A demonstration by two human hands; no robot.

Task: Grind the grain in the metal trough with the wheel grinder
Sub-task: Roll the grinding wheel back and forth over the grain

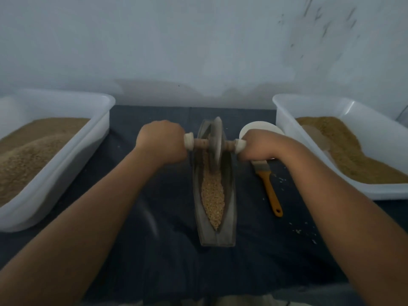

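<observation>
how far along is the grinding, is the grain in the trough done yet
Done: grain lies in the metal trough, wheel grinder standing in it. In hand: left hand and right hand grip its handles, wheel toward the far end. Left: the near grain looks coarse, hardly ground.

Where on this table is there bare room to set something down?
Bare cloth lies between the left tub and the trough, under the left forearm, and before the trough's near end. Crowded between trough and right tub: brush, white bowl.
</observation>
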